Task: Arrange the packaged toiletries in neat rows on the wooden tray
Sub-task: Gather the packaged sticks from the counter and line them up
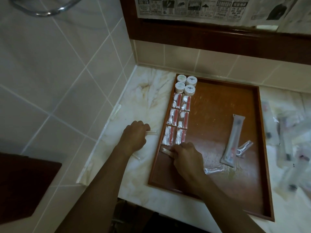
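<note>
Nearest the camera, the right hand (186,157) rests inside the brown wooden tray (262,148), fingers closed on a clear-wrapped packet of white sticks (165,151) just below two neat columns of red-and-white sachets (176,120) and four round white jars (186,84). The left hand (134,135) sits on the pale marble desk (151,91), fingers pinched on another slim clear packet (151,132). Placing appears under way; next, each packet likely needs squaring against the column ends. A long translucent toothbrush pouch (233,140) and floss picks (244,147) lie loose, unsorted.
</note>
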